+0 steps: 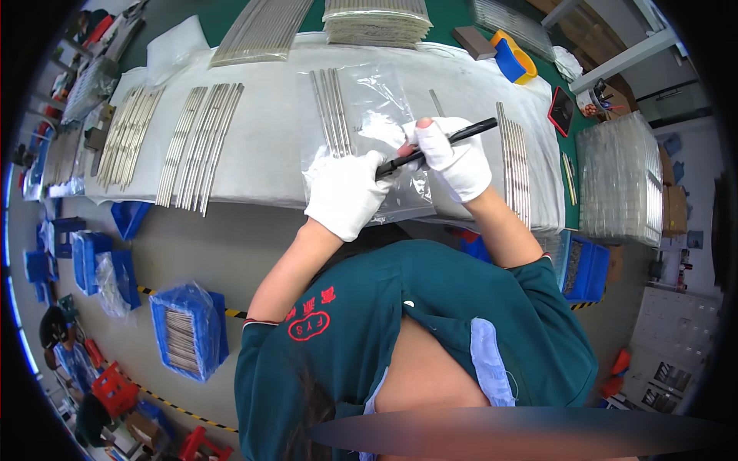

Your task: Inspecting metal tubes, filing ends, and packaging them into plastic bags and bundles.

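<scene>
Over the middle of the table, a black marker pen is held slantwise between my two white-gloved hands. My right hand is closed around its middle, thumb up, with bare fingertips showing. My left hand is closed at the pen's lower left end, its fingers hiding that end. Under both hands lies a clear plastic bag. Several thin metal rods lie side by side at the bag's left part, their near ends hidden by my left hand.
More rods lie in groups at left and right on the white cloth. Far back are bundled tubes and a blue-yellow tape dispenser. A phone lies right. A blue crate stands on the floor.
</scene>
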`<state>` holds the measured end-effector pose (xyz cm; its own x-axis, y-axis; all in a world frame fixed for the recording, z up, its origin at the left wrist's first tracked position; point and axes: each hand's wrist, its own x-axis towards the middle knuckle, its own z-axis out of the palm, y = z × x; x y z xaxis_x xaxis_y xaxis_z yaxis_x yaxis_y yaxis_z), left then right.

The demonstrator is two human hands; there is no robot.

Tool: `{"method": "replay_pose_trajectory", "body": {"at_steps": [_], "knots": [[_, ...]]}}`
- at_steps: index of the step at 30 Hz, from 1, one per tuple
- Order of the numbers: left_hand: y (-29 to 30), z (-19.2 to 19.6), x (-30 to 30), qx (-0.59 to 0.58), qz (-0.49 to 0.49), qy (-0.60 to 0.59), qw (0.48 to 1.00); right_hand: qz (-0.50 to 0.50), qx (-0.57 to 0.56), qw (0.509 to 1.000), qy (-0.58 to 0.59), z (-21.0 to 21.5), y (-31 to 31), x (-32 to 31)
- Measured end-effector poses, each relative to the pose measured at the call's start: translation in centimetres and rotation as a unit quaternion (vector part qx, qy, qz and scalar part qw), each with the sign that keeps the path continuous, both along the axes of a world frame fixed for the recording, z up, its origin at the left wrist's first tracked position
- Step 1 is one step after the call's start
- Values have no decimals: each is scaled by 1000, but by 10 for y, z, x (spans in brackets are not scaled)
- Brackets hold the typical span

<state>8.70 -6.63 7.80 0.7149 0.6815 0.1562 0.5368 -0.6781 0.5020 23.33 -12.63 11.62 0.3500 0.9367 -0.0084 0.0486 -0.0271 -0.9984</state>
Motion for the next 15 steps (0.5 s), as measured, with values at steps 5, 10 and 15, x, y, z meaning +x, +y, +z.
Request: {"method": "replay_pose_trajectory", "body": {"at_steps": [5,10,15], "knots": [[-17,4,-11,-66,-125,-5,990,10,-44,987,152,-2,-13,-23],[-30,9,-20,-302,-225,27,926,144,17,986,87,-22,-34,-23],[-15,-9,0,-336,-91,50,936,108,56,982,-142,-45,-8,7]]}}
